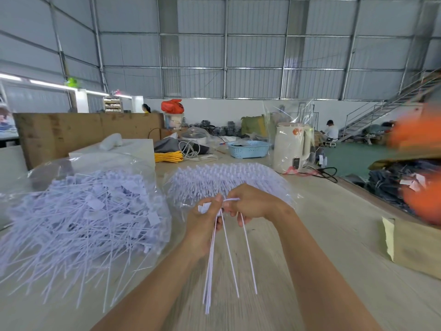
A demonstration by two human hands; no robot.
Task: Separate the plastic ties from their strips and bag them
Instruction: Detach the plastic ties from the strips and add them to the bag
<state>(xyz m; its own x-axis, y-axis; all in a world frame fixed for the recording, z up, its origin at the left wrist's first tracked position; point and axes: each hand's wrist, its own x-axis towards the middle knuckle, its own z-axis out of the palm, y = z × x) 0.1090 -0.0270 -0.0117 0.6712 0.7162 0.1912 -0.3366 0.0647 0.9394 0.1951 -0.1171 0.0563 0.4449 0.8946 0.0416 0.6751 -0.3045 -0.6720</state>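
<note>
My left hand (202, 223) grips a bundle of loose white plastic ties (210, 271) by their heads, their tails hanging toward me. My right hand (250, 204) pinches a short white strip (232, 199) with two ties (248, 256) still hanging from it, close beside the left hand. A clear bag (78, 218) heaped with separated white ties lies on the table at the left. Behind my hands lies a stack of ties still on their strips (222, 180), on clear plastic.
The wooden table (334, 259) carries a cardboard box (415, 247) at the right edge, a cream kettle (290, 146) in plastic, a blue basket (248, 149), yellow cord (168, 156) and a white box (133, 149) behind. People sit far back in the hall.
</note>
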